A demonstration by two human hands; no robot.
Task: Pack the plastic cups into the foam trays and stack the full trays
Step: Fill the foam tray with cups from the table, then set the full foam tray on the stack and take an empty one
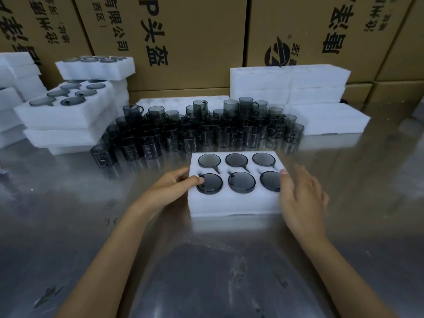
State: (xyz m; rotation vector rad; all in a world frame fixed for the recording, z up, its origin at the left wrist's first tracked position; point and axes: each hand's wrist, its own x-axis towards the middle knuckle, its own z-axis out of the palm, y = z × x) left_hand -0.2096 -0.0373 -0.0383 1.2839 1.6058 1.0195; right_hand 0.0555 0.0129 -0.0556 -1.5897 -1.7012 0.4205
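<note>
left hand (173,185): at left side of front tray, thumb tip on top by the near-left cup rim, other fingers curled round the tray's left edge; grasping it
right hand (302,193): flat against tray's right side, fingers straight, thumb tip on the top edge; not clenched, presses only
front tray (234,203): white foam block, rectangular, 6 round pockets in 2 rows of 3, all filled; sits on table centre between both hands
cups in tray (242,182): 6, dark smoky clear plastic, round, sunk flush, handles in narrow slots
loose cups (206,131): big cluster behind the tray, too many to count, some stacked two high; same grey see-through plastic, cylindrical with side handles, ribbed walls
filled tray stack (68,111): left rear, tilted top tray with 6 cups showing; another filled tray (96,66) perched higher behind it
empty trays (289,86): white foam stacked right rear, count unclear; one more flat behind the cups
table (206,260): shiny metal, scuffed, reflective
cartons (183,37): brown cardboard wall at back, black printed characters
in the way: cup cluster hides lower part of rear trays
</note>
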